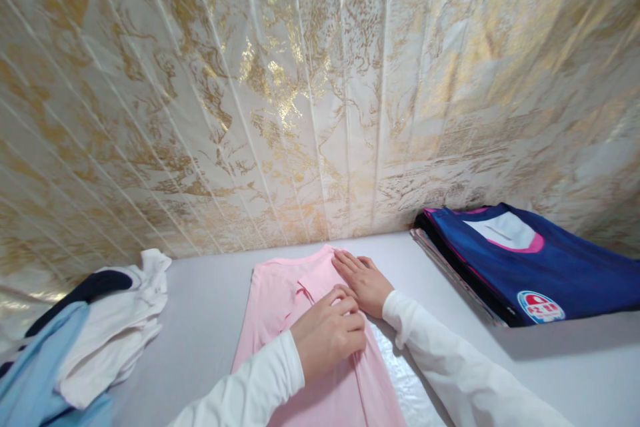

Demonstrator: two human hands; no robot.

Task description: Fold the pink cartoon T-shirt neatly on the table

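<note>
A pale pink garment point(273, 293), perhaps a shirt, lies lengthwise on the light grey surface with its upper edge away from me. Small dark pink strips show near its upper middle. My right hand point(367, 283) rests on the upper right edge, its fingers stretched out flat on the cloth. Nearer to me, my left hand point(330, 333) has bent fingers closed at the garment's right side. Its thumb is hidden, so the exact hold on the cloth does not show. A shiny silvery patch point(400, 370) shows beside the garment's right edge, partly under it.
To the right sits a stack of folded clothes, topped by a dark blue shirt point(565, 267) with a round badge. On the left are loose white clothing point(113, 340) and light blue clothing point(45, 360). A gold-patterned curtain point(300, 113) hangs behind the grey surface point(200, 320).
</note>
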